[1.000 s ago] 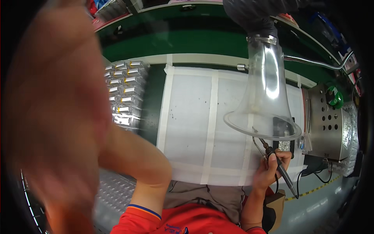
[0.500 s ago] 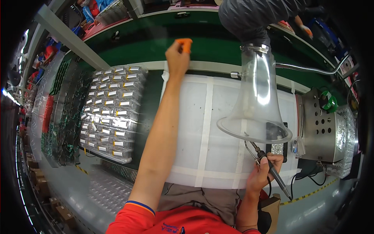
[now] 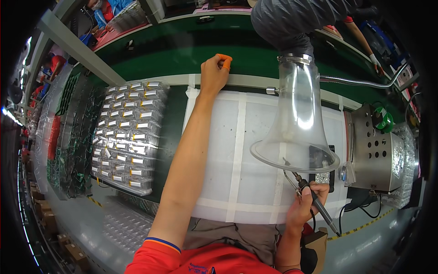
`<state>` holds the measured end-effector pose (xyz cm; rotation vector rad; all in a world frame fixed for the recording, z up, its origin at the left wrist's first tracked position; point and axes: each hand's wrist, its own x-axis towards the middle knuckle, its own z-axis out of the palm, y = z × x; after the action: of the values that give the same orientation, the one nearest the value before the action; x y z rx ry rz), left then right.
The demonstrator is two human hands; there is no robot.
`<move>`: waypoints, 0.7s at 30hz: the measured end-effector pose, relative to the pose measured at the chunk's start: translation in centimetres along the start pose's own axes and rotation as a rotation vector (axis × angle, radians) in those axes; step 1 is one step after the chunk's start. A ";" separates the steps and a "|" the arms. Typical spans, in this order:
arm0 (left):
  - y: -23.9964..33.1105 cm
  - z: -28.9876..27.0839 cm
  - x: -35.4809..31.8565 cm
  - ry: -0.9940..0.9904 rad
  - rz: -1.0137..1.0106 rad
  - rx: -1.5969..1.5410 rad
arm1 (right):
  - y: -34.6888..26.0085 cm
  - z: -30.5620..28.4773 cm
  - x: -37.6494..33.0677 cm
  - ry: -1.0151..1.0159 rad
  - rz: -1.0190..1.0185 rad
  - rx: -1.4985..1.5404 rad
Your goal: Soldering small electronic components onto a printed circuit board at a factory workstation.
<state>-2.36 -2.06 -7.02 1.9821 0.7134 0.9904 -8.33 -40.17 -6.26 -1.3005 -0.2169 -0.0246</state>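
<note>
Leftmost, clear trays of small silvery cells [image 3: 125, 137] lie in rows on the counter [image 3: 178, 123], beside darker stacks of green boards [image 3: 68, 137] that bend away toward the rim and are hard to make out. Next comes the left hand [image 3: 214, 73], stretched far forward to the strip at the white mat's far edge; its grip is curled in, the orange-capped fingertips [image 3: 223, 58] drawn together at that edge, though whether they pinch anything cannot be told. The white mat [image 3: 237, 150], crossed by pale tape lines, covers the middle of the counter. Right of it hangs a clear funnel-shaped hood [image 3: 296, 132] on a grey hose, its wide mouth blurring what lies beneath. Under its near rim the right hand [image 3: 305, 205] has its grip pressed together around a soldering iron [image 3: 312, 198], the tip pointing up toward the hood; the cord end is cut off by the wrist. Farther right stands a perforated metal box [image 3: 376, 150], then a green reel [image 3: 384, 119]. Another person's arm [image 3: 362, 39] shows across the green belt behind.
</note>
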 end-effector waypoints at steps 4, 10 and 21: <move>0.0 0.1 0.0 0.000 -0.007 0.006 | 0.1 -0.2 0.0 -0.009 -0.004 -0.006; -0.1 0.1 0.0 -0.018 0.005 0.048 | 0.3 -0.4 0.0 -0.014 -0.009 -0.011; -0.1 0.1 0.1 -0.029 -0.004 0.070 | 0.0 -0.2 0.0 -0.024 -0.013 -0.006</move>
<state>-2.25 -2.02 -7.10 2.0505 0.7442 0.9440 -8.30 -40.31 -6.32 -1.3056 -0.2465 -0.0206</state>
